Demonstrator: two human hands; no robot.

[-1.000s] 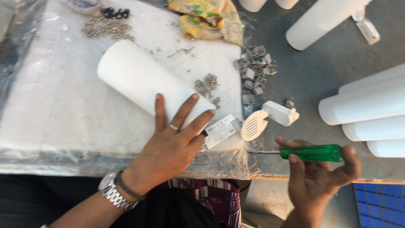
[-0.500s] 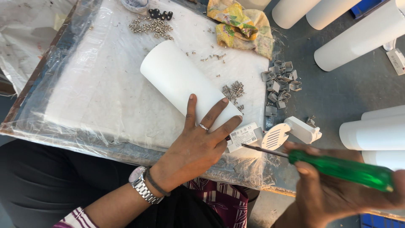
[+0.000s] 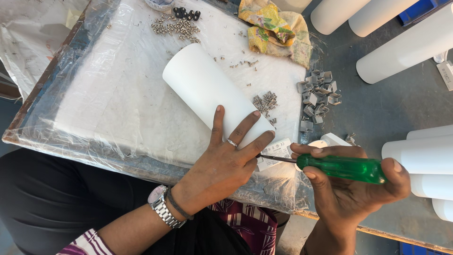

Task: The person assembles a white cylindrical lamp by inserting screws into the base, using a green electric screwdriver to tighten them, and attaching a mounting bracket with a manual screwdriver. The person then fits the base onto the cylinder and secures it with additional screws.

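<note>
Hands work at the lower middle of the frame, over a table [image 3: 94,108] wrapped in clear plastic sheet. The left hand [image 3: 222,165] lies flat with fingers spread on the near end of a white cylinder [image 3: 207,92], which rests on its side, running from the upper centre down toward the lower right; that grip is open, pressing down and not curled round anything. A ring sits on one finger and a metal watch [image 3: 160,205] on the wrist. The right hand [image 3: 349,184], at lower right, has its grip closed round the green handle of a screwdriver [image 3: 339,167]; the thin shaft points left, its tip meeting the cylinder's near end beside the left thumb. Just under the shaft a small white fitting [image 3: 276,153] shows at the cylinder's end. Loose screws [image 3: 265,101] lie just beside the cylinder, more screws [image 3: 177,27] at upper centre. Small metal brackets [image 3: 318,97] are heaped right of centre, a yellow patterned cloth [image 3: 276,28] above them. More white cylinders [image 3: 406,47] lie along the right edge.
</note>
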